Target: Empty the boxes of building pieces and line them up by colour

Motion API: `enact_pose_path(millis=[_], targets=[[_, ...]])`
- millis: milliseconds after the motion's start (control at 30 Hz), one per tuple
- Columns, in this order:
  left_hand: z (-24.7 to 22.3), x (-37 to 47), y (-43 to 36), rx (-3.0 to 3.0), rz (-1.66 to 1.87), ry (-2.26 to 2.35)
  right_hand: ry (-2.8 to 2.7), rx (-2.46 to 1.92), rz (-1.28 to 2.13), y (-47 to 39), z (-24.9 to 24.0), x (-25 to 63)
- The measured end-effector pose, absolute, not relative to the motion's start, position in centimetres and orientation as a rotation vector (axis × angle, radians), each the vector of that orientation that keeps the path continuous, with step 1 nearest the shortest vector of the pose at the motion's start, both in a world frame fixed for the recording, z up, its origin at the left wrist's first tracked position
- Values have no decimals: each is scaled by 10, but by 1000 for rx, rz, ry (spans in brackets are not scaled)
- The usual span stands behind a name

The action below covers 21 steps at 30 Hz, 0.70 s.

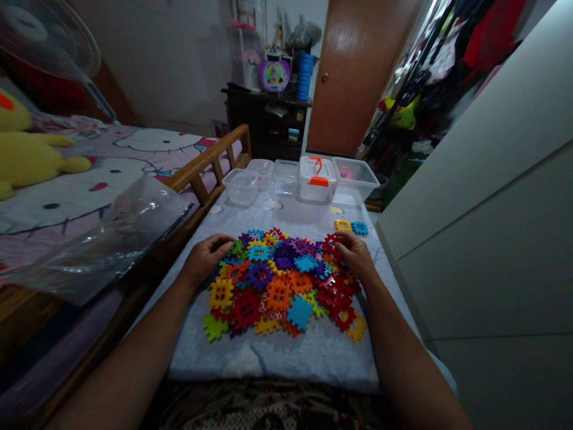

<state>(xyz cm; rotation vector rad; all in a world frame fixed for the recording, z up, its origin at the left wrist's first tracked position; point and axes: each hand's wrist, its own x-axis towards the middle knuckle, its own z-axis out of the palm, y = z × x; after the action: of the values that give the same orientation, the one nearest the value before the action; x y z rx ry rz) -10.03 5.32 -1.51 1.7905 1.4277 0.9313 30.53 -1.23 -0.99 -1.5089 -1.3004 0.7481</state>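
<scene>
Plastic tiles (278, 294) lie heaped on the cloth (313, 358). My left hand (206, 258) curves at their left edge, my right hand (358, 255) at their right; I can't tell whether either grips one. Tubs (314, 190) stand beyond them.

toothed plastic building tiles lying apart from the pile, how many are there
2: a yellow tile and a blue tile, side by side just beyond the right hand. More could be hidden behind that hand.

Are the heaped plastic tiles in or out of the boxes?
Out: the plastic tiles lie heaped on the blue sheet, clear boxes beyond them.
</scene>
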Motion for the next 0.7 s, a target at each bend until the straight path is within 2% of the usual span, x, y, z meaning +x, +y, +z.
enact_pose_path(millis=[167, 267, 700], targets=[[-14, -100, 53, 1790, 937, 1443, -1621, -1618, 374, -9, -19, 308], [-14, -100, 53, 1789, 939, 1451, -1682, -1660, 295, -7, -23, 310], [-16, -101, 54, 1799, 928, 1439, -1764, -1727, 460, -9, -23, 313]])
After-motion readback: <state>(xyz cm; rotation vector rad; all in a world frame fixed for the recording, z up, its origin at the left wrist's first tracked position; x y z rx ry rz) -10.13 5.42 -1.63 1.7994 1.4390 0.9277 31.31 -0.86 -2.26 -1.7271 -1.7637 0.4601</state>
